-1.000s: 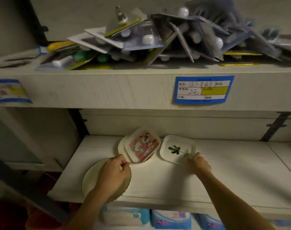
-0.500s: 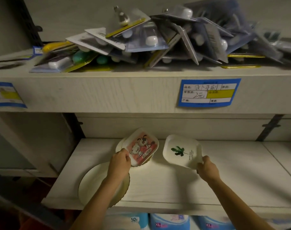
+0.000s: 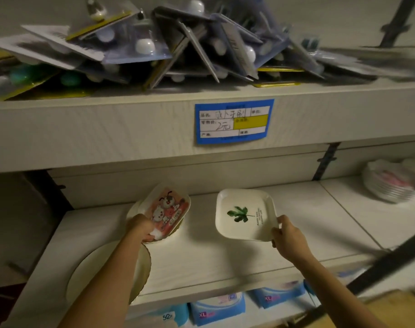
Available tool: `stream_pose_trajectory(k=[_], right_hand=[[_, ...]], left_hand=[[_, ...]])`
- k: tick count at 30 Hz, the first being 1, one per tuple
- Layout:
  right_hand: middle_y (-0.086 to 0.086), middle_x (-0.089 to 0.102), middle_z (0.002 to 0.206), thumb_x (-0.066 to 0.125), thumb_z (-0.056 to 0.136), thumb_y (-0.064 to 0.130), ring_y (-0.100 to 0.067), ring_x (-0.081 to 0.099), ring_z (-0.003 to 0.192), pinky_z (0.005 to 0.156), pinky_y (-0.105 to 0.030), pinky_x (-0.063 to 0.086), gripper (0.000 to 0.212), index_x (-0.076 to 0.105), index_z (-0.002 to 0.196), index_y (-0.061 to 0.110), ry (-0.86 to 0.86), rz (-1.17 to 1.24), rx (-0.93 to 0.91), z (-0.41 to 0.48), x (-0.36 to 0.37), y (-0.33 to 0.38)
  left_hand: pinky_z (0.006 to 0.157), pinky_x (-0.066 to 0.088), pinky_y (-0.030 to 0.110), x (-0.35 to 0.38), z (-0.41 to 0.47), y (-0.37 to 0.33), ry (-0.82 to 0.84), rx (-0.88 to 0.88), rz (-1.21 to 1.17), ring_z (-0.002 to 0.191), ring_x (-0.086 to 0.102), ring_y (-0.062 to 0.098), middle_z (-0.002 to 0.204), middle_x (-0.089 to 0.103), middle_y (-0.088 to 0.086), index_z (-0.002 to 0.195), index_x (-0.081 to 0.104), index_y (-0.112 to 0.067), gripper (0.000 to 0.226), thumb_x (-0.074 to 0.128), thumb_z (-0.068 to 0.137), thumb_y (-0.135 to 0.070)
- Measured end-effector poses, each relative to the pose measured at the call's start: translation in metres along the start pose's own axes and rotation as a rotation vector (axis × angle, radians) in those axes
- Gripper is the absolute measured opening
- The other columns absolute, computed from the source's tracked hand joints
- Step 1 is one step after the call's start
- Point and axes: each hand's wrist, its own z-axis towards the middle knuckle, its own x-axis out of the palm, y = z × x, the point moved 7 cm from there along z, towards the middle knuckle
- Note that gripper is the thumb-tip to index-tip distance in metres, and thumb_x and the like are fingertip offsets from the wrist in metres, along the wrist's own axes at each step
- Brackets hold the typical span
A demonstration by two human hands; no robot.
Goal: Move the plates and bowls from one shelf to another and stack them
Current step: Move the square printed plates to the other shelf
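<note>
A square white plate with a green leaf print (image 3: pixel 243 214) is tilted up off the white shelf (image 3: pixel 201 261), gripped at its near right corner by my right hand (image 3: pixel 288 240). My left hand (image 3: pixel 140 227) holds the near edge of a square cartoon-animal plate (image 3: pixel 168 210), which rests tilted on a small white dish (image 3: pixel 133 209) underneath. A large round cream plate (image 3: pixel 83 278) lies flat at the shelf's front left, partly hidden by my left forearm. A stack of plates (image 3: pixel 391 183) sits blurred on the neighbouring shelf section at the far right.
The shelf above (image 3: pixel 107 129) carries a heap of blister-packed goods (image 3: pixel 178 43) and a blue price label (image 3: pixel 233 121). Blue XL packages (image 3: pixel 218 308) sit on the shelf below. A dark bar (image 3: pixel 391 259) crosses the lower right.
My left hand moved from the round plate up to the cartoon plate and took hold of it. My right hand lifted and tilted the leaf plate. The view shifted right.
</note>
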Motion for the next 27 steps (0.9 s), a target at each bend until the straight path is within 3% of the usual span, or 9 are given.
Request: stream_pose_trajectory(k=[3,5,7,11,14,17,22,24,27], right_hand=[[-0.016,0.064,0.108,0.042,0.096,0.014,-0.018,0.059,0.076,0.05,-0.016,0.04,0.031,0.039,0.126,0.007,0.001,-0.011,0.015,-0.003,-0.004,-0.003],[-0.015,0.065,0.103,0.041,0.096,0.013,-0.02,0.059,0.076,0.051,-0.019,0.04,0.029,0.04,0.124,0.008,-0.003,-0.019,0.027,-0.005,-0.006,-0.005],[-0.015,0.066,0.1,0.04,0.095,0.013,-0.024,0.061,0.08,0.058,-0.026,0.045,0.028,0.041,0.123,0.009,-0.004,-0.034,0.035,-0.007,-0.008,-0.005],[-0.013,0.066,0.1,0.041,0.095,0.014,-0.023,0.061,0.081,0.062,-0.029,0.049,0.028,0.04,0.123,0.009,0.004,-0.043,0.041,-0.011,-0.01,-0.004],[-0.012,0.065,0.097,0.041,0.095,0.014,-0.023,0.061,0.081,0.064,-0.031,0.05,0.029,0.04,0.123,0.009,0.006,-0.037,0.04,-0.015,-0.013,-0.004],[-0.006,0.062,0.088,0.04,0.095,0.015,-0.019,0.058,0.074,0.053,-0.023,0.042,0.03,0.04,0.124,0.01,-0.003,-0.029,0.038,-0.02,-0.018,-0.007],[0.007,0.054,0.069,0.04,0.096,0.018,-0.013,0.057,0.067,0.06,-0.027,0.047,0.027,0.041,0.122,0.012,-0.045,-0.023,0.034,-0.037,-0.036,-0.017],[0.008,0.053,0.071,0.04,0.097,0.019,-0.007,0.055,0.063,0.054,-0.021,0.044,0.027,0.041,0.123,0.012,-0.068,-0.02,0.028,-0.046,-0.043,-0.025],[0.002,0.056,0.084,0.041,0.097,0.02,-0.006,0.056,0.064,0.058,-0.02,0.047,0.026,0.042,0.122,0.012,-0.09,0.002,0.046,-0.062,-0.058,-0.041]], left_hand=[[0.062,0.06,0.035,0.006,0.004,0.0,0.01,-0.009,0.028,0.08,0.065,0.034,0.091,0.059,0.022,0.114,0.053,0.01,0.035,0.058,0.08,0.007],[0.051,0.058,0.036,0.012,0.003,-0.002,0.058,-0.005,-0.126,0.093,0.061,0.037,0.103,0.057,0.024,0.11,0.051,0.006,0.029,0.053,0.081,0.011],[0.034,0.051,0.025,0.014,-0.001,-0.005,0.102,-0.002,-0.325,0.081,0.059,0.033,0.091,0.058,0.018,0.1,0.05,-0.003,0.021,0.052,0.083,0.008],[0.039,0.048,0.02,0.006,-0.013,-0.014,0.116,0.139,-0.391,0.048,0.057,0.019,0.069,0.056,0.012,0.094,0.056,-0.005,0.01,0.05,0.092,-0.013],[0.032,0.039,0.014,-0.009,-0.027,-0.021,0.072,0.246,-0.341,0.026,0.049,0.009,0.057,0.055,0.011,0.075,0.056,-0.009,0.02,0.045,0.091,-0.01],[0.033,0.035,0.016,-0.023,-0.048,-0.031,0.053,0.336,-0.291,0.028,0.047,0.011,0.046,0.053,0.007,0.072,0.054,-0.009,0.018,0.044,0.086,-0.004],[0.032,0.031,0.017,-0.029,-0.084,-0.05,0.113,0.444,-0.205,0.03,0.045,0.01,0.054,0.052,0.01,0.077,0.052,-0.007,0.013,0.044,0.085,-0.002],[0.032,0.032,0.017,-0.022,-0.098,-0.055,0.166,0.475,-0.162,0.032,0.045,0.01,0.055,0.054,0.009,0.078,0.054,-0.007,0.013,0.044,0.085,-0.001],[0.033,0.033,0.017,-0.003,-0.115,-0.057,0.248,0.483,-0.122,0.034,0.044,0.011,0.049,0.055,0.005,0.08,0.057,-0.008,0.014,0.044,0.084,-0.002]])
